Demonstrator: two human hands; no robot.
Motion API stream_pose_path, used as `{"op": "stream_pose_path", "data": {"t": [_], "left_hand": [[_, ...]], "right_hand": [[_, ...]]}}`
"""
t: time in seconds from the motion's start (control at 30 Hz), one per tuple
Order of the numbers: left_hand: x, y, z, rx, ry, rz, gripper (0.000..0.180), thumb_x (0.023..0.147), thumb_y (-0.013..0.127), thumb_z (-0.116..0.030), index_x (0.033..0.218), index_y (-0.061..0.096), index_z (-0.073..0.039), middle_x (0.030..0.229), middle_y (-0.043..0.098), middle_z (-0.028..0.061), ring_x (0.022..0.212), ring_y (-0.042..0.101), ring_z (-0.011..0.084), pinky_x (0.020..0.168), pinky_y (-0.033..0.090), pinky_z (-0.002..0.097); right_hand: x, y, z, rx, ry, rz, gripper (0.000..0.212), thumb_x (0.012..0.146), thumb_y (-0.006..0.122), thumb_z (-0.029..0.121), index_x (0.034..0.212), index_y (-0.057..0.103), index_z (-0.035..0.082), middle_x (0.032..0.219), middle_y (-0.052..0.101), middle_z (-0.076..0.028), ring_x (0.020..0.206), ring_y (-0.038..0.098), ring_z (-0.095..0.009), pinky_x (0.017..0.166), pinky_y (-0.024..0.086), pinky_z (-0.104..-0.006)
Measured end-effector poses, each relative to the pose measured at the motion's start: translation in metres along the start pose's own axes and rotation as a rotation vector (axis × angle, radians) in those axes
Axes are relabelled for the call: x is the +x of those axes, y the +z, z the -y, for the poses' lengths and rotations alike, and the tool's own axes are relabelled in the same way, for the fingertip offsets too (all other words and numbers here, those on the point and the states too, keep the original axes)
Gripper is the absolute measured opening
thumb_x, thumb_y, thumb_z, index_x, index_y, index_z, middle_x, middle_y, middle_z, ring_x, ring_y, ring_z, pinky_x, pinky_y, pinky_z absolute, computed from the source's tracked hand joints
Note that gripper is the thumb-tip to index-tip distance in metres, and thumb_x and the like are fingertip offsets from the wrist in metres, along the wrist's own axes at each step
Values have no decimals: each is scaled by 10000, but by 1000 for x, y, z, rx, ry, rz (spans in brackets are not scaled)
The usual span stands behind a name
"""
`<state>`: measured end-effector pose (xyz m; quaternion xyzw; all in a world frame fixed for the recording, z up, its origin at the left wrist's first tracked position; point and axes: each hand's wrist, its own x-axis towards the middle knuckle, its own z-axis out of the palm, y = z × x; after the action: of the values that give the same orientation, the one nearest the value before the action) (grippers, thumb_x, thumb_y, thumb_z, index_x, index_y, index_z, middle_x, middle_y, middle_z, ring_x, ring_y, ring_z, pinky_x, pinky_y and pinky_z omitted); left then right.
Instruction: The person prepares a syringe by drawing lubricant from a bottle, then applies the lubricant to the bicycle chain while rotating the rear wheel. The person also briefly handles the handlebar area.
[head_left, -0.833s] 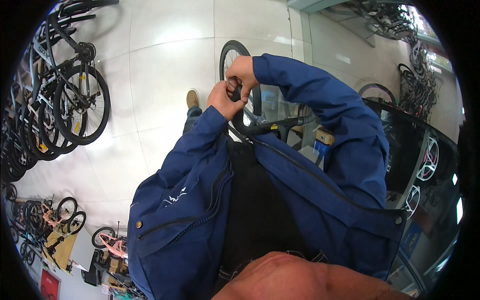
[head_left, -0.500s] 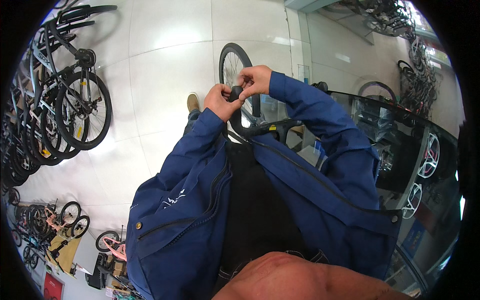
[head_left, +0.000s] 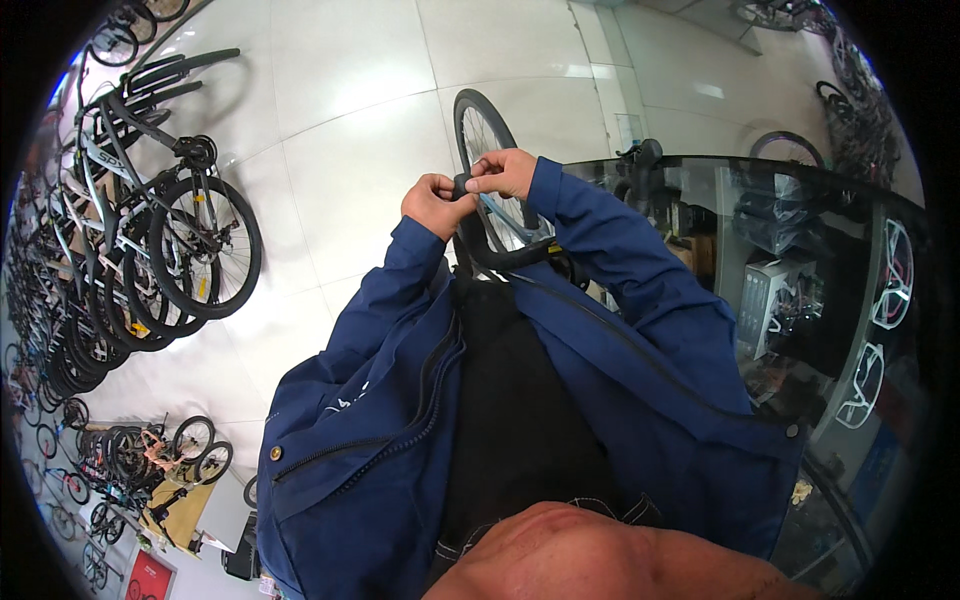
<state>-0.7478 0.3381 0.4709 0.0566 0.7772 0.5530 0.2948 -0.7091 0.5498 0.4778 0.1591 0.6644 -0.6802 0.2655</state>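
Note:
A bicycle with a black drop handlebar (head_left: 482, 250) stands just ahead of my body. My left hand (head_left: 433, 206) is closed around the left side of the bar's forward end, thumb and fingers pressed to it. From the other side my right hand (head_left: 508, 175) pinches the same end, with its thumb on the black covering and its index finger curled above. Whether a loose strip is between the fingers cannot be made out. Beyond the hands are the bicycle's thin spoked wheel (head_left: 487, 135) and part of its blue-grey frame (head_left: 508, 222).
A row of parked bicycles (head_left: 205, 245) lines the left. To the right is a dark glass display counter (head_left: 690, 175) with boxes inside and white-framed glasses (head_left: 893, 275). A black upright part (head_left: 645, 165) shows at its far edge. Light tiles (head_left: 345, 140) cover the floor.
The view has shifted, bringing more of the counter and the parked bicycles into sight. Both hands stay at the handlebar end; the right fingers have drawn in closer to it.

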Motion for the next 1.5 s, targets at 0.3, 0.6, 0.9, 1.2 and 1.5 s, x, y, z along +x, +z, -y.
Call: {"op": "stream_pose_path", "data": {"t": [0.3,0.6,0.9,1.2,1.5], "left_hand": [[6,1,-3,18,-1,49,314,746,846,-177,859,592,-32,755,544,-19,664,485,81,590,432,248],[6,6,-1,32,32,10,309,757,829,-170,787,547,-48,722,522,-16,659,463,90,593,431,268],[-2,14,-12,226,138,-117,353,745,820,-191,741,494,-57,655,498,20,610,438,124,563,436,319],[-9,23,-12,302,236,-193,330,701,811,-167,735,504,-51,682,541,115,652,548,314,632,481,417],[-12,28,-7,311,367,-268,347,727,809,-100,696,467,-52,739,550,118,647,532,288,629,479,380]], "right_hand": [[1,3,-5,20,-100,-30,333,904,812,248,1150,695,56,918,712,-19,853,660,-127,776,534,-263],[24,-14,0,-217,-247,205,362,917,798,168,1245,679,73,904,693,-10,827,642,-108,759,517,-269],[39,-26,48,-531,-167,431,380,873,819,231,1195,697,71,893,723,-64,833,672,-152,741,549,-299],[52,-26,47,-573,-238,493,401,777,861,258,1082,719,40,930,720,-52,884,662,-161,806,543,-302],[57,-21,39,-688,-293,399,405,698,884,287,976,730,36,832,723,-65,762,679,-163,695,548,-303]]}}
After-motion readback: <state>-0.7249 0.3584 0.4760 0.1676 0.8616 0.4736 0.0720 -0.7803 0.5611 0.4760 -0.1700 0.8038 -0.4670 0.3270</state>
